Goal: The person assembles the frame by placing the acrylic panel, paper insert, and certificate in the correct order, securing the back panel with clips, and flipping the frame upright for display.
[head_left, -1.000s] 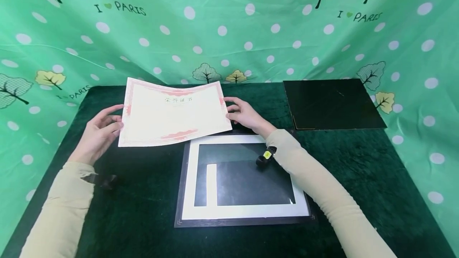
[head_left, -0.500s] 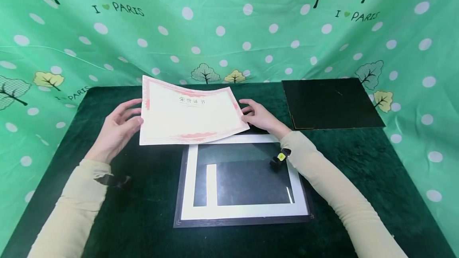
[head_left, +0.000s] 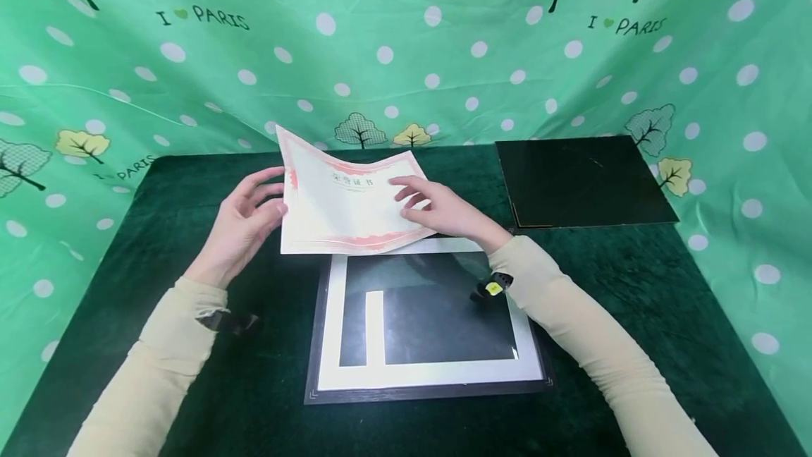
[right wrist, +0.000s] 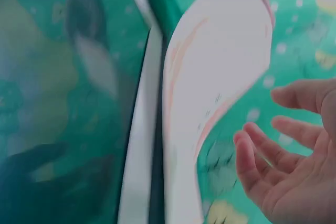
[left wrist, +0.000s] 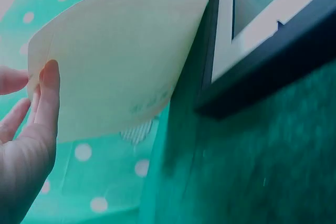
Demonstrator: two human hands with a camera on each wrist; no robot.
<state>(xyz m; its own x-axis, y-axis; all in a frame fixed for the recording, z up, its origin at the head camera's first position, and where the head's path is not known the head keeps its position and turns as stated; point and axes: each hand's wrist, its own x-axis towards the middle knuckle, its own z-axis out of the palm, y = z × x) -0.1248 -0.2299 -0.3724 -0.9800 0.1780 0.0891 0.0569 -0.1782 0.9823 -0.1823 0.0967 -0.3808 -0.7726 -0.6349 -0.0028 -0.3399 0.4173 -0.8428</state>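
Note:
A certificate (head_left: 342, 214) with a pink patterned border and printed characters is held up, bowed, its lower right part over the back edge of a picture frame (head_left: 419, 395). My left hand (head_left: 244, 221) pinches its left edge between thumb and fingers, as the left wrist view also shows on the sheet's plain back (left wrist: 115, 56). My right hand (head_left: 447, 210) overlaps the sheet's right part in the head view. In the right wrist view that hand (right wrist: 289, 166) is apart from the paper, fingers loosely bent with nothing between them. The frame lies flat, with a white inner border (head_left: 457, 372) and glossy pane.
At the back right lies a black board (head_left: 583, 185). Dark green cloth (head_left: 241, 386) covers the table, and a green dotted curtain (head_left: 393, 34) hangs behind and at both sides. A white strip (head_left: 376, 326) shows inside the frame's left part.
The certificate and my left hand have moved right, and the sheet has bowed more. My right hand has let go of the right edge and shifted left in front of the sheet.

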